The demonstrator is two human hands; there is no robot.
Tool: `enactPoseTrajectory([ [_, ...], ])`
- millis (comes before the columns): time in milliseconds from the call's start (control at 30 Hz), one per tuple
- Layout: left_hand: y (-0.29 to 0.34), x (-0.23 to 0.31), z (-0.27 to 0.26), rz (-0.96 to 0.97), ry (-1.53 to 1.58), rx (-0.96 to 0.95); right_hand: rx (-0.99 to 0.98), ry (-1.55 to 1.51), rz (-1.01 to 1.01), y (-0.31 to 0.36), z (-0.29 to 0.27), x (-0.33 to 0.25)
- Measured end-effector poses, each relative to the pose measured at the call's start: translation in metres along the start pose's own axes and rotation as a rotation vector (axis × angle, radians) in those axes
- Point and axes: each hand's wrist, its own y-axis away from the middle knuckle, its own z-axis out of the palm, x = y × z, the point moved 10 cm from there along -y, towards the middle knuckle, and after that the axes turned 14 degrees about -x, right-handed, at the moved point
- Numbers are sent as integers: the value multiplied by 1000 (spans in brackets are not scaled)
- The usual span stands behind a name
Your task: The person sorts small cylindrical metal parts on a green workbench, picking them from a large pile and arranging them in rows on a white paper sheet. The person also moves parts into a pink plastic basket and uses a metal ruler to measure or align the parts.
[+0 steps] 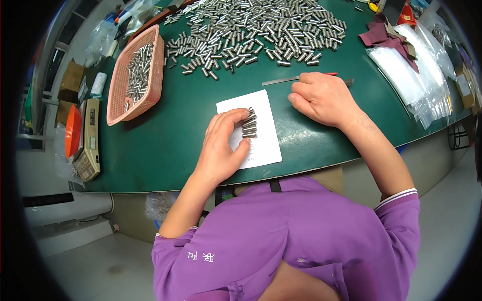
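A short row of silver metal pins (pixel 249 127) lies side by side on a white sheet of paper (pixel 267 150) near the table's front edge. My left hand (pixel 219 140) is curved around the row, with fingertips at its far end and thumb at its near end. To the right, my right hand (pixel 321 98) is closed in a fist, knuckles up, just above the green tabletop. A thin flat metal strip (pixel 280 81) reaches out to the left of this fist. Past it show a red tip and a dark end piece. What the right fingers hold, if anything, is hidden.
A large heap of metal pins (pixel 261 30) covers the table's far side. At left stand a pink plastic basket (pixel 114 95) of pins, a scale (pixel 90 145) and an orange tray (pixel 73 131). Clear plastic bags (pixel 409 75) and a maroon cloth (pixel 384 36) lie right.
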Motion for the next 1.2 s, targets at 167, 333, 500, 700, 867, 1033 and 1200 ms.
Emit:
enactPoseTrajectory([
  [167, 11, 7, 2, 22, -32, 0, -109, -33, 17, -2, 11, -2],
  [333, 23, 12, 4, 42, -2, 8, -45, -93, -179, -18, 6, -41],
  [500, 32, 11, -1, 45, 3, 105, -89, -144, -235, -37, 26, -60],
  [700, 34, 4, 2, -79, -1, 131, -193, -187, -192, -39, 30, -62],
  [867, 28, 3, 5, -103, 21, 145, -179, -198, -179, -33, 25, -66],
  [1033, 27, 3, 6, -69, 2, 175, -204, -164, -350, -29, 22, -81],
  [1200, 26, 3, 4, -56, 14, 190, -159, -58, -400, -28, 22, -84],
])
